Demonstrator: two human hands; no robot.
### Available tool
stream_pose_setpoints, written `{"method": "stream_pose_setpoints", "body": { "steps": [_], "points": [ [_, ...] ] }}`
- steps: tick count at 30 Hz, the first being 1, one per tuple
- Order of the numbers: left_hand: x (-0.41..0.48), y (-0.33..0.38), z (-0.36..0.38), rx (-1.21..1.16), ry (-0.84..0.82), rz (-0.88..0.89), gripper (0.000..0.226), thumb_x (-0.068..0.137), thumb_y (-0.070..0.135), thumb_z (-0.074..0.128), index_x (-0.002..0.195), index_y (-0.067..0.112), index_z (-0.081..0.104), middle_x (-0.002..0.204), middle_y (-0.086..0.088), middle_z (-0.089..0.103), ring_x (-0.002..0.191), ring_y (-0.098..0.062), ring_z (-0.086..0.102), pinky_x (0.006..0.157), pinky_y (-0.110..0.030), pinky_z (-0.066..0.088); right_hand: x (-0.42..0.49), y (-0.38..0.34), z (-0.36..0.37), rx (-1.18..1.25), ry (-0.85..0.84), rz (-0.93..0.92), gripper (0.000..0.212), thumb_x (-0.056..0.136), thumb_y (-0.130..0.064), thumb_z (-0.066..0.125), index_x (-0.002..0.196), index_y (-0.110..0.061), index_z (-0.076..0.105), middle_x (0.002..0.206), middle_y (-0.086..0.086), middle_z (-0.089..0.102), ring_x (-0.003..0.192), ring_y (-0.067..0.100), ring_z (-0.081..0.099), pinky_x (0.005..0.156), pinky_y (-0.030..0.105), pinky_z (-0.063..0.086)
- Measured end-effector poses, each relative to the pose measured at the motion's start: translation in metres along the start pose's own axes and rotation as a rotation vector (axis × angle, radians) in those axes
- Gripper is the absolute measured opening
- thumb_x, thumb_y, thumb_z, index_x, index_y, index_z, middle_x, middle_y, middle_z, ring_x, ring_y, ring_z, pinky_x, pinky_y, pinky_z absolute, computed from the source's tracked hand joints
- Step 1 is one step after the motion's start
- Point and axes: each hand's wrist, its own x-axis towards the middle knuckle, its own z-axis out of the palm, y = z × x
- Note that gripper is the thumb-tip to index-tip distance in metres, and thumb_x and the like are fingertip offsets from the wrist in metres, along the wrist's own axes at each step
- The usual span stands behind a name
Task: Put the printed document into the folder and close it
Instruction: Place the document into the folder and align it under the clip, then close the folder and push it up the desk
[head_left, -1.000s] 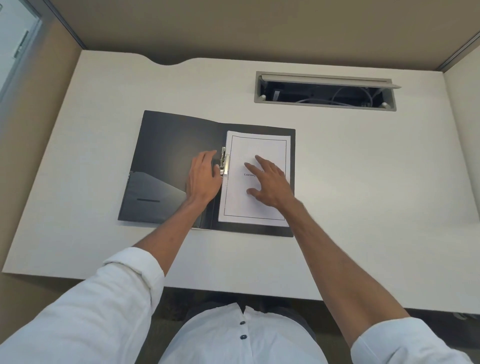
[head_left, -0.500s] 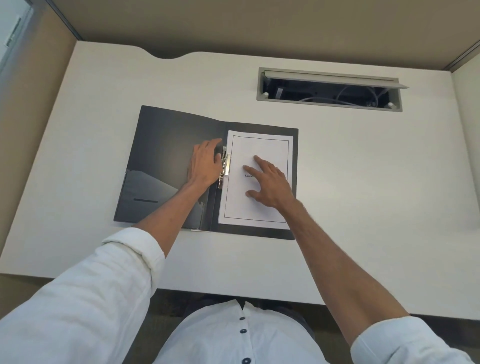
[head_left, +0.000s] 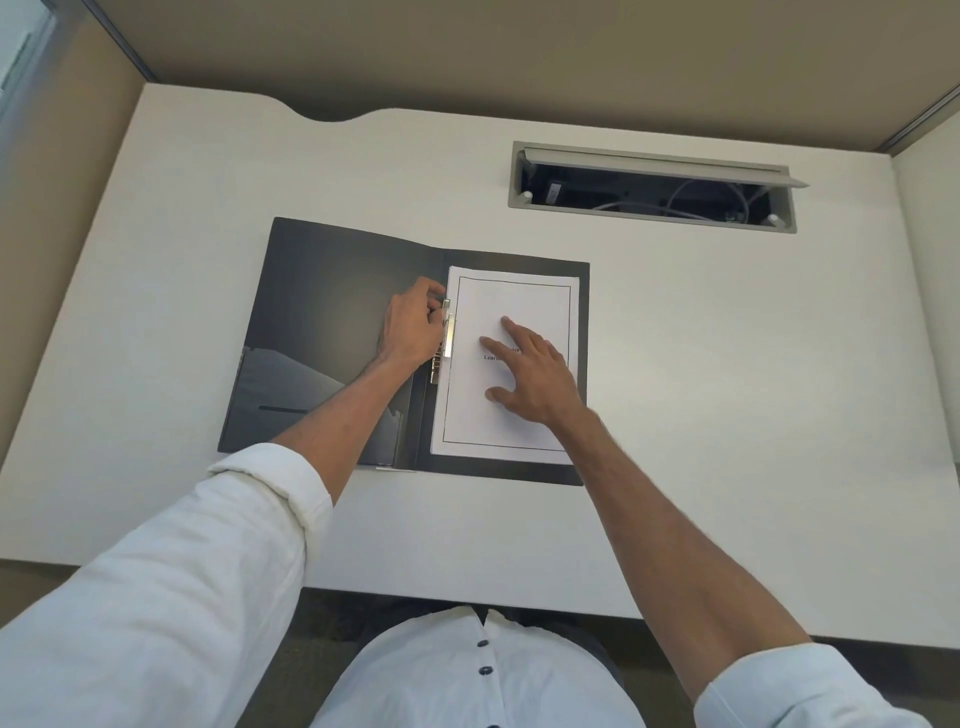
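Observation:
A black folder (head_left: 332, 312) lies open on the white desk (head_left: 727, 389). The white printed document (head_left: 519, 301) rests on the folder's right half, its left edge against the metal clip (head_left: 445, 338) at the spine. My right hand (head_left: 535, 371) lies flat on the page with fingers spread, pressing it down. My left hand (head_left: 413, 325) sits on the left half beside the spine, fingers curled at the top end of the clip.
An open cable hatch (head_left: 654, 189) with wires inside is set in the desk behind the folder. Beige partition walls (head_left: 67, 208) stand at the left and back. The desk's front edge runs just before my body.
My left hand has slid up along the spine and its fingers have curled onto the clip's top end. My right hand stays pressed on the page.

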Motion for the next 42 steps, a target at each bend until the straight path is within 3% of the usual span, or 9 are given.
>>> {"method": "stream_pose_setpoints", "body": {
  "steps": [8,13,26,30,33,35,37,39,42],
  "points": [
    [-0.002,0.006,-0.003,0.001,-0.037,0.010,0.034,0.104,-0.004,0.057,0.137,0.005,0.064,0.114,-0.016,0.077,0.104,-0.033,0.074,0.098,-0.050,0.063,0.000,0.001,0.001,0.010,0.003,0.006,0.081,0.101,-0.047,0.071,0.171,-0.039,0.031,0.185,-0.002,0.007,0.171,0.026,0.014,0.138,0.055,0.020],
    [-0.017,0.003,-0.010,0.008,-0.022,0.107,0.027,0.103,-0.004,0.058,0.121,0.009,0.074,0.116,-0.012,0.074,0.102,-0.028,0.071,0.095,-0.049,0.063,0.000,0.001,0.002,0.026,0.005,0.007,0.081,0.101,-0.046,0.072,0.171,-0.040,0.031,0.185,-0.003,0.007,0.171,0.026,0.014,0.138,0.054,0.019],
    [-0.084,-0.030,-0.007,-0.078,0.014,0.144,0.021,0.106,0.009,0.068,0.124,0.013,0.077,0.128,-0.003,0.073,0.115,-0.019,0.070,0.108,-0.041,0.063,-0.004,0.000,-0.001,0.035,-0.010,0.001,0.080,0.103,-0.047,0.069,0.172,-0.039,0.028,0.185,-0.003,0.003,0.172,0.025,0.010,0.139,0.053,0.016],
    [-0.084,-0.029,-0.005,-0.114,0.068,0.075,0.019,0.109,0.021,0.067,0.120,0.011,0.080,0.121,-0.003,0.077,0.113,-0.024,0.069,0.103,-0.049,0.062,-0.005,0.001,-0.001,0.042,-0.009,-0.008,0.080,0.103,-0.046,0.068,0.172,-0.039,0.028,0.185,-0.003,0.003,0.172,0.025,0.010,0.139,0.053,0.015],
    [-0.080,-0.028,-0.003,-0.105,0.048,0.076,0.020,0.106,0.017,0.071,0.124,0.014,0.079,0.127,-0.003,0.076,0.129,-0.026,0.061,0.114,-0.054,0.054,-0.005,0.002,-0.001,0.039,-0.011,-0.007,0.079,0.104,-0.046,0.068,0.172,-0.039,0.028,0.185,-0.004,0.002,0.172,0.024,0.010,0.139,0.052,0.015],
    [-0.078,-0.032,-0.001,-0.045,0.011,0.041,0.043,0.107,0.023,0.071,0.149,0.019,0.066,0.160,-0.006,0.058,0.158,-0.030,0.040,0.137,-0.060,0.028,-0.005,0.002,-0.001,0.045,-0.012,-0.008,0.079,0.104,-0.046,0.067,0.172,-0.039,0.028,0.185,-0.004,0.002,0.172,0.024,0.009,0.140,0.052,0.014],
    [-0.075,-0.038,-0.001,0.067,-0.042,-0.033,0.077,0.108,0.039,0.068,0.174,0.023,0.031,0.186,-0.010,0.007,0.174,-0.034,-0.004,0.138,-0.053,-0.006,-0.005,0.002,0.000,0.053,-0.011,-0.009,0.079,0.104,-0.045,0.067,0.172,-0.039,0.028,0.185,-0.004,0.002,0.172,0.024,0.009,0.140,0.052,0.013],
    [-0.072,-0.042,-0.002,0.179,-0.117,-0.083,0.095,0.108,0.052,0.062,0.178,0.026,0.003,0.183,-0.013,-0.023,0.171,-0.035,-0.025,0.137,-0.056,-0.014,-0.005,0.002,0.000,0.054,-0.012,-0.009,0.079,0.104,-0.045,0.067,0.172,-0.039,0.028,0.185,-0.004,0.002,0.172,0.024,0.009,0.140,0.052,0.013],
    [-0.069,-0.044,-0.002,0.290,-0.214,-0.106,0.101,0.108,0.061,0.056,0.177,0.026,-0.009,0.180,-0.016,-0.032,0.169,-0.039,-0.030,0.138,-0.061,-0.012,-0.005,0.003,0.001,0.056,-0.012,-0.009,0.079,0.104,-0.044,0.067,0.172,-0.039,0.027,0.185,-0.004,0.001,0.172,0.024,0.008,0.140,0.052,0.012]
  ]
}}
